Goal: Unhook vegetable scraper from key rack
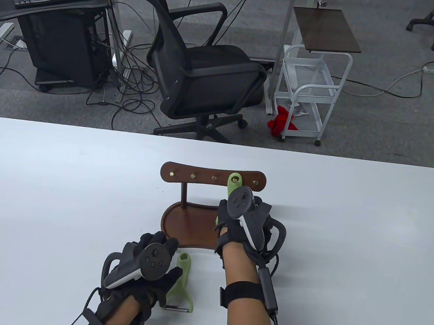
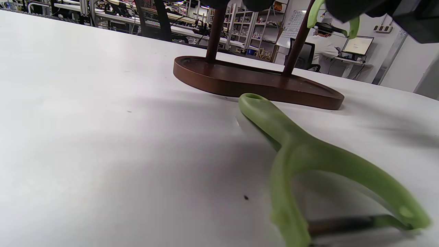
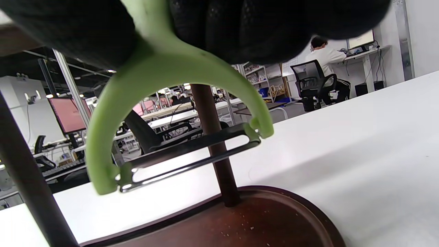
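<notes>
A brown wooden key rack [image 1: 213, 177] stands mid-table on an oval base tray [image 1: 186, 224]. A green vegetable scraper [image 1: 234, 183] hangs with its loop end against the rack's bar at a hook. My right hand [image 1: 223, 216] grips its handle. In the right wrist view my gloved fingers [image 3: 260, 27] wrap the handle, and the blade [image 3: 187, 154] hangs above the tray [image 3: 274, 219]. A second green scraper [image 1: 182, 282] lies flat on the table in front of the rack. My left hand [image 1: 156, 247] rests open beside it, with the thumb close to its handle.
The white table [image 1: 350, 249] stretches wide on both sides of the rack. Behind its far edge stand a black office chair [image 1: 205, 76] and a white cart [image 1: 312, 87]. In the left wrist view the lying scraper [image 2: 308, 154] points at the rack base [image 2: 257, 80].
</notes>
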`<state>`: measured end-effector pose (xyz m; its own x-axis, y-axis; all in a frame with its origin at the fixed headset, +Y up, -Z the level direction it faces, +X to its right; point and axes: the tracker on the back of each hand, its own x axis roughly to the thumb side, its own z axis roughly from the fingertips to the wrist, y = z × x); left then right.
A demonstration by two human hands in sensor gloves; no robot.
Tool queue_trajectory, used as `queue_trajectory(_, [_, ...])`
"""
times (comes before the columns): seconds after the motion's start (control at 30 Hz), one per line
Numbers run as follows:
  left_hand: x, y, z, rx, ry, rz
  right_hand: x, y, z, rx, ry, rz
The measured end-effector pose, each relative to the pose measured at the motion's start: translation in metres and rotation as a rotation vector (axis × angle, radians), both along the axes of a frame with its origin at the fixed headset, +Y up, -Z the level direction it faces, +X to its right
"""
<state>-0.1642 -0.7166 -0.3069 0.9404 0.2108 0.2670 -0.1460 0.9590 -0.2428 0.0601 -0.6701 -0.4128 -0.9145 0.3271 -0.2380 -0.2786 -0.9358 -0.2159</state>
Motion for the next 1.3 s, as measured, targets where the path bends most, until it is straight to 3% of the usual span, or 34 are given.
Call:
queue_trajectory(0.5, [-0.003,0.000,-0.001,0.005,0.008,0.005,0.006,0.003,0.019,0.051,0.068,0.002])
queue_trajectory(0.93, [-0.004,0.000,0.000,0.013,0.002,0.008,0.007,-0.004,0.061,0.083,0.229,-0.044])
queue_trajectory(1.3, [0.002,0.000,0.004,0.039,-0.020,-0.002,0.017,-0.026,0.096,0.083,0.309,-0.058])
